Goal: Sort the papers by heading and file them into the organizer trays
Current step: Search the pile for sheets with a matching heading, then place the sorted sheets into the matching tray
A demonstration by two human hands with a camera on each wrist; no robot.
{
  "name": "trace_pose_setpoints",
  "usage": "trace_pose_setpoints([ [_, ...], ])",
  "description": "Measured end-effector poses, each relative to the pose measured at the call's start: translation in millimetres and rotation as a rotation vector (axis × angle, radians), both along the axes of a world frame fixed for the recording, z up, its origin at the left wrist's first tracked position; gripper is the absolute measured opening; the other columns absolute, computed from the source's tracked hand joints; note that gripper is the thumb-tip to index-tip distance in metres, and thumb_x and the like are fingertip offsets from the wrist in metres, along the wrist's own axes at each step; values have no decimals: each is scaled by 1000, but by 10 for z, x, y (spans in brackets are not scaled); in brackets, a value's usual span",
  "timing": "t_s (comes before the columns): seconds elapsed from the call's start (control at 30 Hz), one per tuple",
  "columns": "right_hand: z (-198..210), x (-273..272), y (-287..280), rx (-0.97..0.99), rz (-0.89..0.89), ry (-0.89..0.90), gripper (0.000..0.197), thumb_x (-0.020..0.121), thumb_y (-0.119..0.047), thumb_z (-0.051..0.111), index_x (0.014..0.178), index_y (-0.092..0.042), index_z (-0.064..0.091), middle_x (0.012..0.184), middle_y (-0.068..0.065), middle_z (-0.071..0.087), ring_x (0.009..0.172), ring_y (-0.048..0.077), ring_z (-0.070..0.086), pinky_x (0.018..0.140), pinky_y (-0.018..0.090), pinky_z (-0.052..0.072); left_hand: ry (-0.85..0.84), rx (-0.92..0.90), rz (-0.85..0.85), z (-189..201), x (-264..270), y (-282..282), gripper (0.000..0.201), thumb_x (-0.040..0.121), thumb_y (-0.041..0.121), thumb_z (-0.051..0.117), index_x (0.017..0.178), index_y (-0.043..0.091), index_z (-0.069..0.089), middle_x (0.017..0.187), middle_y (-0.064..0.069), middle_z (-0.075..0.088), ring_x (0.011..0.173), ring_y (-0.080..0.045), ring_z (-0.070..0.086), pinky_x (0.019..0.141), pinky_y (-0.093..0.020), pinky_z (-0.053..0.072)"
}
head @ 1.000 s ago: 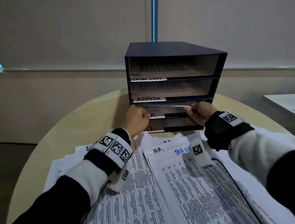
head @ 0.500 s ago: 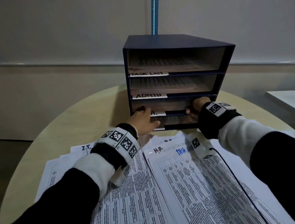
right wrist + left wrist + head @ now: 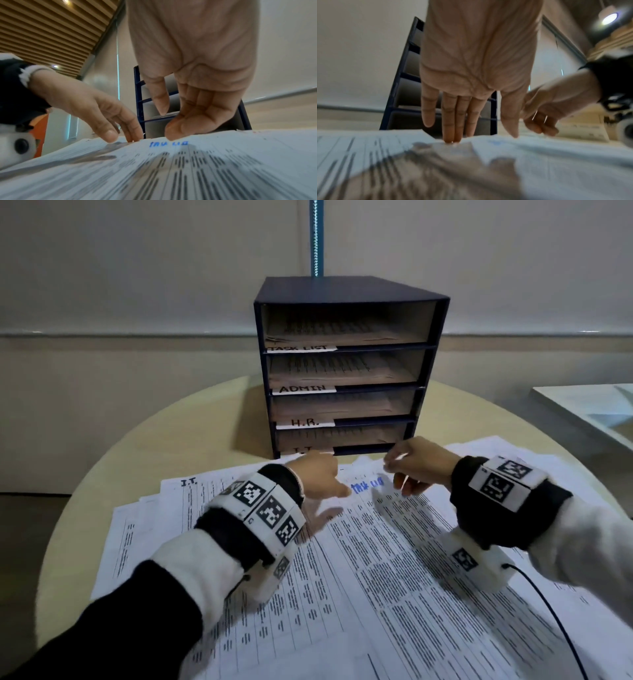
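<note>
Fingertips of the flat, straight-fingered left hand (image 3: pixel 476 56) press the spread white printed papers (image 3: pixel 394 577). The right hand (image 3: pixel 416 465) hovers beside it, fingers loosely curled, holding nothing, before the dark blue four-tray organizer (image 3: pixel 346 289).

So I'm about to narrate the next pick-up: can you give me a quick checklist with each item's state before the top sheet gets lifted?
1. Both hands free of paper: left hand ok, right hand ok.
2. Top sheet heading readable: ok, blue "TASK LIST".
3. TASK LIST tray has room: ok.
4. Left fingers touching the papers: ok.
5. Only one sheet caught: cannot tell.
</note>
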State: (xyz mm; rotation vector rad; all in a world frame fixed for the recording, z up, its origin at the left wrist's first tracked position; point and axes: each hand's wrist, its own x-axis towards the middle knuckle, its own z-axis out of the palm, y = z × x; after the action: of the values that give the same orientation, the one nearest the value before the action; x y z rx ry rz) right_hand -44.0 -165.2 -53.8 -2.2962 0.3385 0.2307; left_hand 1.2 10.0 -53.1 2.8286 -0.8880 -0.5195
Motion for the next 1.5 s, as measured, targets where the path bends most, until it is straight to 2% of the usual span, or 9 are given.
trace_pose_setpoints([
  [0.23, -165, -277, 47, -32, 59, -78, 15, 91, -8, 49, 82, -15, 58, 61, 3, 61, 44, 9, 56, 49, 21, 50, -32, 83, 55, -213, -97, -64, 67, 76, 51, 68, 123, 9, 46, 122, -9, 46, 111, -27, 48, 93, -39, 44],
  [0.53, -283, -179, 85, -301, -13, -229, 24, 89, -12, 53, 112, -8, 55, 113, 11, 56, 91, 22, 53, 74, 25, 40, -94, -378, 48, -183, -111, -78, 15, 89, 18, 59, 82, 13, 46, 90, -3, 50, 82, -19, 45, 70, -27, 35],
  [0.67, -279, -169, -6, -317, -212, -161, 74, 77, -20, 71, 137, -10, 29, 137, 16, 37, 124, 33, 39, 103, 44, 38, -148, -545, 3, -129, -162, -76, 10, 94, 9, 49, 84, 12, 52, 85, -2, 55, 72, -13, 48, 68, -24, 37],
  [0.87, -242, -189, -211, -85, -400, -102, 124, 61, -29, 86, 146, -12, -2, 144, 21, 35, 132, 37, 36, 109, 46, 31, -526, -530, -154, -114, -209, -102, 23, 89, -1, 42, 80, 20, 45, 74, 4, 46, 71, -14, 43, 81, -22, 27],
  [1.03, -170, -242, -413, 133, -472, -250, 66, 73, -10, 76, 129, 0, 42, 119, 18, 56, 103, 28, 53, 88, 35, 42, -501, -615, -71, -118, -164, -115, 13, 94, 10, 47, 86, 10, 58, 78, 4, 51, 72, -14, 48, 84, -28, 39],
  [1.13, -70, -235, -499, 238, -457, -398, 23, 84, -5, 62, 105, 6, 63, 93, 15, 62, 87, 22, 55, 81, 34, 44, -286, -820, 161, -57, -98, -96, 15, 89, 14, 59, 75, 12, 54, 72, 4, 53, 68, -11, 50, 67, -23, 45],
  [1.27, 174, -104, -496, 288, -459, -524, 15, 89, -6, 55, 96, 2, 66, 81, 10, 63, 80, 22, 55, 80, 36, 46, 184, -1222, 486, 24, 15, 39, 27, 77, 21, 73, 93, 10, 55, 90, -3, 63, 84, -16, 61, 78, -31, 54],
  [1.37, 341, 107, -539, 343, -517, -554, 18, 88, -8, 56, 73, -10, 65, 69, 2, 61, 71, 21, 55, 71, 31, 45, 500, -1279, 523, -10, 63, 154, 101, 50, 47, 87, 130, 3, 45, 127, -13, 60, 116, -29, 57, 101, -51, 44],
  [1.5, 526, 239, -503, 417, -559, -611, 17, 89, -3, 53, 75, -10, 57, 83, 6, 57, 86, 20, 50, 76, 34, 44, 512, -1243, 445, -66, -32, 197, 54, 84, 25, 66, 130, 5, 49, 130, -10, 57, 122, -25, 53, 109, -48, 36],
])
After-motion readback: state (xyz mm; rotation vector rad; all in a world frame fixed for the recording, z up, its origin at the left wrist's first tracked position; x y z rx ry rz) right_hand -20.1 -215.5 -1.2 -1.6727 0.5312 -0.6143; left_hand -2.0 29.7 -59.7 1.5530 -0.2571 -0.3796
